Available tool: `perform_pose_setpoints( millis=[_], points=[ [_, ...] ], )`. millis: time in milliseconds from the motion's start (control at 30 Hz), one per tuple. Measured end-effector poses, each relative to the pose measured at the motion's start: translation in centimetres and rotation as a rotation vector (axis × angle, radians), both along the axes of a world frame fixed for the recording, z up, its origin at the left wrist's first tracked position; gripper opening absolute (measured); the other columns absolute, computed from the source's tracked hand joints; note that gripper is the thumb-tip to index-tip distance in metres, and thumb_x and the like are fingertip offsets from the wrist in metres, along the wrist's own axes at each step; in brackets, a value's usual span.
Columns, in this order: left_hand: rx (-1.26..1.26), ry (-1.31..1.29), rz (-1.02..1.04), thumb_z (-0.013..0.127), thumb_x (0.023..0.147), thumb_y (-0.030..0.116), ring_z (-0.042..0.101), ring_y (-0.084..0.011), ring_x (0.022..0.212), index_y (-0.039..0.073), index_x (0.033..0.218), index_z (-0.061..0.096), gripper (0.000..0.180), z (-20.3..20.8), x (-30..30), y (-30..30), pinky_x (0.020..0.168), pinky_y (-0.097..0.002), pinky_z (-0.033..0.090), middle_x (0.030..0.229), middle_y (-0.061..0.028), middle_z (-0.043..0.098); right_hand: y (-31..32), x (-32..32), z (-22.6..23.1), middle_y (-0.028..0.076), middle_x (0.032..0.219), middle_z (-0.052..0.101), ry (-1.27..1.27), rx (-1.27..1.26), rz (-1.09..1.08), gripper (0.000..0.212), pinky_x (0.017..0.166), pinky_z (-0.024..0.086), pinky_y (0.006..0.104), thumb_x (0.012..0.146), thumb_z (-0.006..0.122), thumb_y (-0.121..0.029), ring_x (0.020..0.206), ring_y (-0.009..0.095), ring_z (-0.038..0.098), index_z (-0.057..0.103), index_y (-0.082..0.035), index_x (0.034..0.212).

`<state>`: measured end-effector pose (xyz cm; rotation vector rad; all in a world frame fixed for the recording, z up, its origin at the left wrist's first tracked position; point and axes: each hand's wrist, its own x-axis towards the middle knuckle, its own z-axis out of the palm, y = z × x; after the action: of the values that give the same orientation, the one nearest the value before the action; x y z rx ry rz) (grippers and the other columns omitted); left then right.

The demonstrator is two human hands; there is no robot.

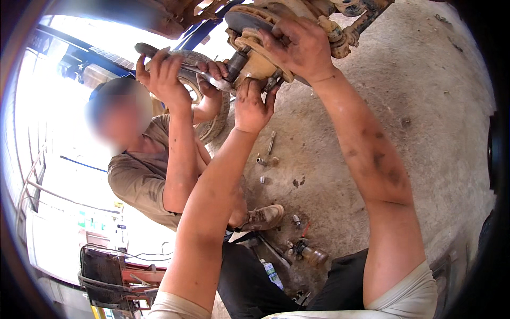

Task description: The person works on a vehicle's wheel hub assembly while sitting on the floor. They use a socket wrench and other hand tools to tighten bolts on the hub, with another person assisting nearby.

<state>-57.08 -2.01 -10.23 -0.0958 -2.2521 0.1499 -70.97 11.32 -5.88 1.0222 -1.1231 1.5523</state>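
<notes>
A muddy, rust-brown wheel hub assembly (254, 63) hangs at the top middle, with a dark brake disc (245, 20) behind it. My right hand (305, 47) is closed over the assembly's right side, fingers curled on its edge. Beneath, my left hand (253, 108) has its fingers bent up against the underside. Its thumb lies by a dark cylindrical piece (273, 80); what the fingers pinch is hidden. Left of my hands, a co-worker's hands (169, 80) hold a long ratchet wrench (204, 74). The wrench's head meets a dark socket (237, 64) set against the hub assembly.
The co-worker crouches at the left, a shoe (264, 217) near my knees. Behind the co-worker's hands stands a tyre (217, 125). Loose sockets (260, 160), an extension bar (271, 142) and a brownish power tool (312, 252) lie on the concrete floor (425, 133).
</notes>
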Motion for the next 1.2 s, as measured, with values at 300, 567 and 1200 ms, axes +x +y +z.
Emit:
perform_pose_setpoints(
  millis=[300, 567, 1200],
  points=[
    [0.006, 0.004, 0.006, 0.076, 0.080, 0.019, 0.060, -0.0313, 0.078, 0.002, 0.093, 0.062, 0.026, -0.3, -0.2, 0.0, 0.069, -0.0405, 0.048, 0.083, -0.0124, 0.060, -0.1, -0.5, -0.2, 0.010, 0.070, 0.061, 0.021, 0.001, 0.005, 0.024, 0.058, 0.050, 0.0398, 0.079, 0.076, -0.025, 0.066, 0.030, 0.061, 0.061, -0.007, 0.079],
    [-0.001, -0.012, 0.030, 0.075, 0.081, 0.017, 0.059, -0.0308, 0.077, 0.000, 0.096, 0.063, 0.025, -0.1, 0.2, -0.3, 0.068, -0.0402, 0.048, 0.085, -0.0124, 0.061, -0.6, -0.5, 0.4, 0.006, 0.071, 0.063, 0.023, -0.092, 0.033, 0.022, 0.059, 0.051, 0.0382, 0.080, 0.075, -0.027, 0.066, 0.027, 0.062, 0.065, -0.007, 0.083],
    [0.007, 0.029, 0.064, 0.073, 0.082, 0.019, 0.061, -0.0329, 0.075, 0.001, 0.095, 0.061, 0.026, -0.3, 0.0, -0.3, 0.068, -0.0411, 0.049, 0.084, -0.0149, 0.061, 0.5, 0.0, 1.6, 0.016, 0.100, 0.068, 0.057, -0.014, -0.008, 0.036, 0.089, 0.052, 0.0416, 0.083, 0.071, -0.021, 0.093, 0.034, 0.065, 0.064, -0.005, 0.115]
  ],
)
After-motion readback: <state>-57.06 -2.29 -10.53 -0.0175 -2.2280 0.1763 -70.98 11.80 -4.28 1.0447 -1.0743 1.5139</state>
